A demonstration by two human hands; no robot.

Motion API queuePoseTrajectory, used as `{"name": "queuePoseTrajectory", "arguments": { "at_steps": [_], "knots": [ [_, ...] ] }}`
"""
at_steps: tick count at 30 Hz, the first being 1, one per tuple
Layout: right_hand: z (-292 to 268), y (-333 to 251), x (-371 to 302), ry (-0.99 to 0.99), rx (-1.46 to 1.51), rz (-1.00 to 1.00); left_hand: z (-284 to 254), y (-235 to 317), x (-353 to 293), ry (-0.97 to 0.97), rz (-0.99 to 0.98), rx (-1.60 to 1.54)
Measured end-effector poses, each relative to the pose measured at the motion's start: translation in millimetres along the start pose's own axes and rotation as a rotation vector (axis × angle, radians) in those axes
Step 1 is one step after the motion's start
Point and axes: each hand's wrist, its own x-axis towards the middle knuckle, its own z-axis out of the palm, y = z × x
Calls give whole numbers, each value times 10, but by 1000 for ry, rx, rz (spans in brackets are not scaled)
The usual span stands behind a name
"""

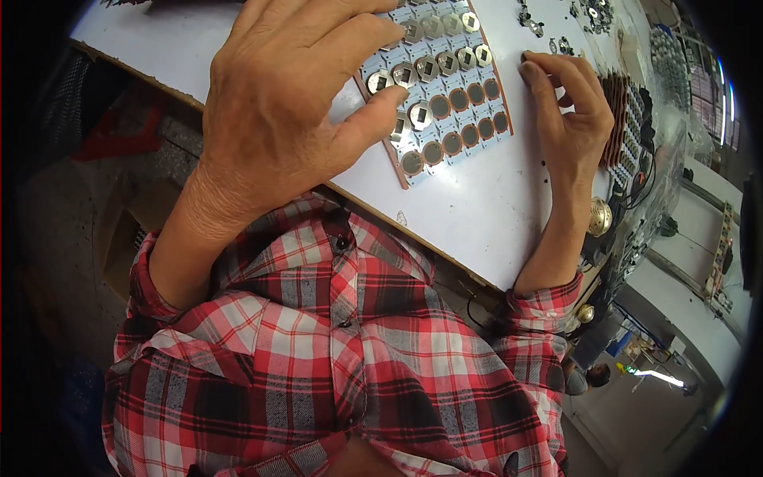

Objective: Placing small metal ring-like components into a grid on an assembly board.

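Observation:
A panel of small round circuit boards (453, 119) lies on the white table (477, 207), with shiny hexagonal metal caps (421, 70) set on several of its upper rows. My left hand (286, 103) lies spread over the panel's left part, thumb and fingertips pressing on the caps. My right hand (568, 119) rests on the table just right of the panel, fingers curled, the forefinger tip near the panel's edge. Whether it holds a small part I cannot tell. Red plaid sleeves cover both forearms.
Loose small metal parts (588, 16) lie scattered at the table's far right. A stack of brown panels (616, 111) stands beside my right hand, with cables and a round brass piece (600, 216) at the table's right edge. More white benches (699, 262) lie beyond.

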Motion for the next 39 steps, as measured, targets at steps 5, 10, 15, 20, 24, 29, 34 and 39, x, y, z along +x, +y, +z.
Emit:
{"name": "queuePoseTrajectory", "arguments": {
  "at_steps": [5, 10, 15, 20, 24, 29, 34, 39],
  "knots": [
    [-6, -172, 7, 82, 236, 161, 27, 3, -11, 24, -14, -9],
    [-174, -533, -19, -1, 656, 397, 17, 5, -27, 36, -18, 3],
    [-41, -671, -83, -297, 787, 327, 15, 5, -25, 42, -9, -11],
    [-106, -878, -65, -412, 738, 514, 25, 1, -37, 45, -5, -50],
    [-95, -818, -81, -429, 668, 493, 6, 9, -36, 46, -4, -51],
    [-65, -821, -61, -473, 544, 336, 5, -5, -44, 49, 1, -55],
    [-21, -817, -68, -455, 480, 278, 6, -3, -45, 46, 1, -66],
    [24, -950, -94, -322, 397, 293, 21, 0, -46, 44, -4, -85]
  ]
}}
